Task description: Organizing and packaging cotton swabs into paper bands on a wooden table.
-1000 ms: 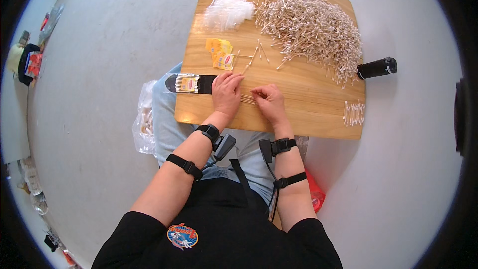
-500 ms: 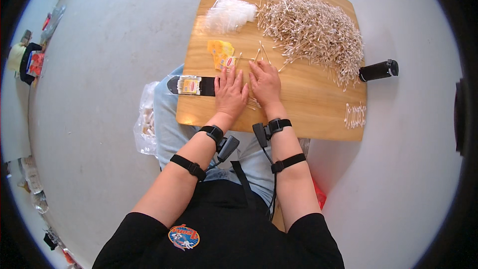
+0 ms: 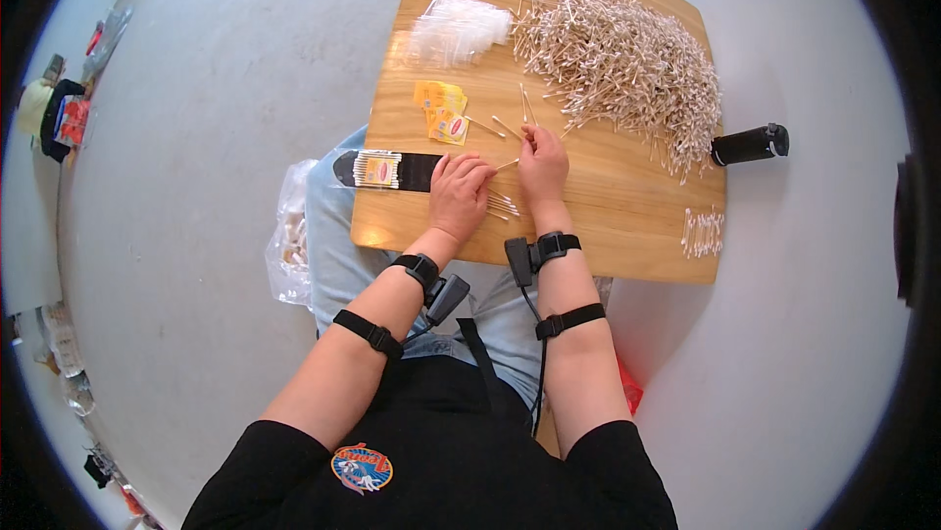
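Observation:
My left hand (image 3: 459, 199) lies on the table with its fingers curled together. A cotton swab (image 3: 507, 164) sticks out at its fingertips, and several more swabs (image 3: 505, 205) poke out from beneath its right side. Just to the right, my right hand (image 3: 544, 165) is closed in a pinch at the lower ends of two thin cotton swabs (image 3: 525, 101); its fingers partly hide them. Left of my left hand is a black strip (image 3: 420, 171) bearing a clear packet of swabs with a yellow card (image 3: 376, 169). Yellow cards (image 3: 443, 110) lie above it.
A large heap of cotton swabs (image 3: 627, 69) covers the table's far right. Clear plastic bags (image 3: 459, 30) are stacked at the far left. A small row of swabs (image 3: 702, 233) lies by the right edge, and a black cylinder (image 3: 750, 144) is beyond that edge.
Both hands, flat with fingers stretched out before, have drawn back toward me and closed. Loose swabs near the yellow cards are now uncovered. The right hand has shifted slightly right.

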The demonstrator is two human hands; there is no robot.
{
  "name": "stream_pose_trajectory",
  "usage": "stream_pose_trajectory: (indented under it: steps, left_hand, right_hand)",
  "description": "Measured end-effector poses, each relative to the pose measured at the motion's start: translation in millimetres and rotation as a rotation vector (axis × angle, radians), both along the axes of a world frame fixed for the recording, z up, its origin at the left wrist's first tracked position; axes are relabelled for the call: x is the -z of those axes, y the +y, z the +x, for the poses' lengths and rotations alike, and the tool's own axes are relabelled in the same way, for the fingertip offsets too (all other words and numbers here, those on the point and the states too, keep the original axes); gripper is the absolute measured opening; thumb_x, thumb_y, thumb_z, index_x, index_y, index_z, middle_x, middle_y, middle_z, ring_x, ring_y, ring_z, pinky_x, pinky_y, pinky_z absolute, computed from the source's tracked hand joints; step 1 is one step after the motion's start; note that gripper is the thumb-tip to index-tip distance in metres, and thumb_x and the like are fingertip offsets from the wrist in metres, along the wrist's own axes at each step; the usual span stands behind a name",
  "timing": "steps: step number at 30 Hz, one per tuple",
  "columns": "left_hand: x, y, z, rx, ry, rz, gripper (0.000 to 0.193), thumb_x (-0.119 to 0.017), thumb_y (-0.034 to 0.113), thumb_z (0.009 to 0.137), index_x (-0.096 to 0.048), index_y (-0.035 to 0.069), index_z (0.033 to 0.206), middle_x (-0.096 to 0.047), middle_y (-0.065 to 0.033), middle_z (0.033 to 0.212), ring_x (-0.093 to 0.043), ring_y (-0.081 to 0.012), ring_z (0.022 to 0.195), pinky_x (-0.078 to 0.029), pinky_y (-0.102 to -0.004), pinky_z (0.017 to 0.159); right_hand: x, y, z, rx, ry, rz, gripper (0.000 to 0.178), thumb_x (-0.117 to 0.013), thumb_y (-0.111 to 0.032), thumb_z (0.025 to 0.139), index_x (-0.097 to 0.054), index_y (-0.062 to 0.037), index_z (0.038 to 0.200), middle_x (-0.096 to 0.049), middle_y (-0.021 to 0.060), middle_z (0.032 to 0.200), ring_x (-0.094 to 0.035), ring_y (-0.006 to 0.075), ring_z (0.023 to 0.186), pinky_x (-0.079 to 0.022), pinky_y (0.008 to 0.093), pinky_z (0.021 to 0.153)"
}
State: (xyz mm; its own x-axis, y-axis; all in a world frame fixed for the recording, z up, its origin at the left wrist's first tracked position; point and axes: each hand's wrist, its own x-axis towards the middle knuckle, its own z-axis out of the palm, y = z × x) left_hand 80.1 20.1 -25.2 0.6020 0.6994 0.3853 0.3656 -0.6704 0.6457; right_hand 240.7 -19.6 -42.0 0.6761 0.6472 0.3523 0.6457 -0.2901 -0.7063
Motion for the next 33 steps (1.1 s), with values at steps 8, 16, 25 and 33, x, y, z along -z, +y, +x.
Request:
stream_pose_trajectory:
  steps: [8, 16, 25, 33]
  left_hand:
    - [-0.4, 1.0, -0.7, -0.045, -0.120, -0.063, 0.013, -0.062, 0.004, 0.080, -0.065, 0.005, 0.092, -0.066, -0.0122, 0.097, -0.060, -0.0315, 0.101, -0.045, -0.0419, 0.093]
    - [4.0, 0.0, 0.6, -0.100, -0.179, -0.061, 0.023, -0.057, 0.001, 0.080, -0.062, 0.004, 0.102, -0.063, -0.0143, 0.111, -0.057, -0.0335, 0.110, -0.044, -0.0424, 0.098]
    - [5.8, -0.9, 1.2, -0.102, -0.049, 0.024, 0.028, -0.058, 0.013, 0.086, -0.064, 0.009, 0.113, -0.061, -0.0072, 0.125, -0.050, -0.0266, 0.127, -0.033, -0.0445, 0.109]
    - [-5.7, -2.3, -1.0, 0.016, 0.035, -0.025, 0.013, -0.063, 0.022, 0.085, -0.068, 0.010, 0.087, -0.065, -0.0042, 0.109, -0.054, -0.0241, 0.120, -0.033, -0.0456, 0.107]
  right_hand:
    - [-7.3, 8.3, -0.6, -0.108, -0.108, -0.097, 0.015, -0.065, -0.011, 0.083, -0.070, -0.0128, 0.097, -0.064, 0.0079, 0.089, -0.062, 0.0293, 0.087, -0.050, 0.0403, 0.077]
    - [-9.7, 22.0, -12.3, -0.167, -0.154, -0.143, 0.007, -0.070, -0.013, 0.078, -0.066, -0.0103, 0.083, -0.062, 0.0076, 0.086, -0.060, 0.0293, 0.085, -0.050, 0.0418, 0.075]
    - [-18.2, -40.4, -12.2, -0.259, 0.016, -0.209, 0.009, -0.072, -0.014, 0.077, -0.068, -0.0092, 0.084, -0.062, 0.0083, 0.082, -0.061, 0.0289, 0.081, -0.049, 0.0407, 0.072]
    - [-11.5, 14.6, 15.7, 0.097, -0.165, -0.175, 0.028, -0.071, -0.021, 0.082, -0.062, -0.0105, 0.106, -0.059, 0.0107, 0.107, -0.063, 0.0320, 0.088, -0.051, 0.0445, 0.075]
